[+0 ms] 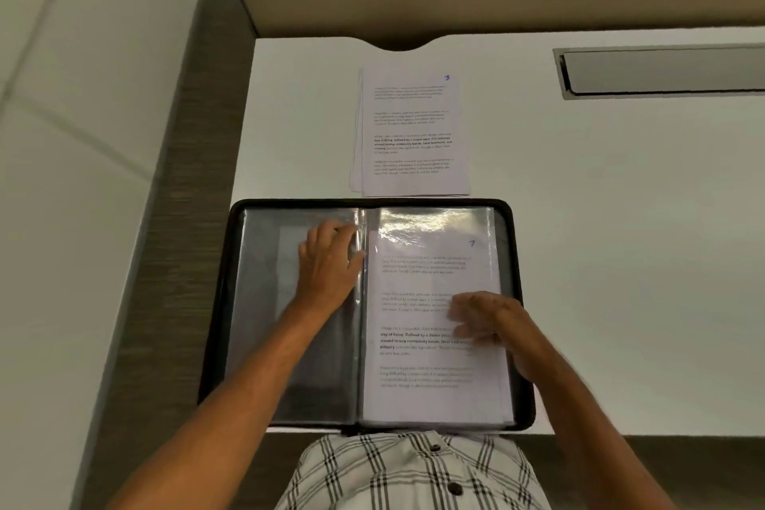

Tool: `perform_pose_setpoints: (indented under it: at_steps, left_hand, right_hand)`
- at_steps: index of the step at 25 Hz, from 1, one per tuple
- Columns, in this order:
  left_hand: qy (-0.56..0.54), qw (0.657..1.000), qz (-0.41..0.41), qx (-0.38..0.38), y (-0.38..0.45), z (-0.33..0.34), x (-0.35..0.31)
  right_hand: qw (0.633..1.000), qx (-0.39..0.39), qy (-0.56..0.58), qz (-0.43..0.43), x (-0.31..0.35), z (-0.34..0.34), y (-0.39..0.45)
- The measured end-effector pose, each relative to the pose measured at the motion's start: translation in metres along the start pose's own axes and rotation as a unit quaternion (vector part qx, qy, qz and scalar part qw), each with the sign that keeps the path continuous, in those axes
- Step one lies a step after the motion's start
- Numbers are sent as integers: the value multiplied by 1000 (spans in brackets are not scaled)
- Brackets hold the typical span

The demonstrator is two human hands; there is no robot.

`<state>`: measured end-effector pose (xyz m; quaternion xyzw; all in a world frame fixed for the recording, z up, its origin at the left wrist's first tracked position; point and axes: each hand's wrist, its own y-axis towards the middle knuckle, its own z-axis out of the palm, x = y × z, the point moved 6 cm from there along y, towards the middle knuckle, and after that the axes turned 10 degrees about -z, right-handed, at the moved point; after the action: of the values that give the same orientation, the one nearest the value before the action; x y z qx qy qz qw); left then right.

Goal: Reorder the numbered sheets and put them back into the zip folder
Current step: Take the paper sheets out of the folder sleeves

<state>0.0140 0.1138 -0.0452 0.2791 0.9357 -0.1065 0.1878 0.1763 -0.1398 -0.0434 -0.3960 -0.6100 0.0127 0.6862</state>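
A black zip folder [522, 302] lies open on the white desk, close to the front edge. Its right side holds clear sleeves, and the top one shows a printed sheet marked 7 [418, 286]. The left side shows an empty dark sleeve [269, 302]. My left hand [329, 261] rests by the spine with its fingers on the sleeve edge there. My right hand [484, 319] lies blurred on the right sleeve, fingers spread over the sheet. Beyond the folder lies a loose stack of sheets [410, 132] with the one marked 3 on top.
The white desk [621, 219] has a cable slot [662, 72] at the back right and a notch in its rear edge. A grey partition [178, 178] borders the desk on the left. My checked shirt shows at the bottom.
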Motion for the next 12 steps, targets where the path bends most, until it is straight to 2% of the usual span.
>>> perform_pose_setpoints:
  at_steps: [1,3,6,7,9,11,12]
  left_hand:
    - [-22,1000,1,8,-20,-1,4]
    - [-69,995,-24,70,-49,2,11]
    - [-169,972,-110,121,-71,-2,19]
    - [-220,955,-155,128,-76,-6,21]
    - [-328,899,-239,163,-87,-16,24]
    - [-425,828,-292,219,-100,-24,32]
    - [-456,803,-301,237,-106,-28,39]
  right_hand:
    - [999,37,-12,5,2,5,-6]
    - [996,84,-13,-7,8,16,-12]
    - [989,135,38,-54,26,44,-14]
    - [985,148,65,-63,31,57,-15]
    - [976,182,93,-77,42,88,-18]
    - [963,237,58,-111,50,124,-25]
    - [956,262,34,-127,53,142,-29]
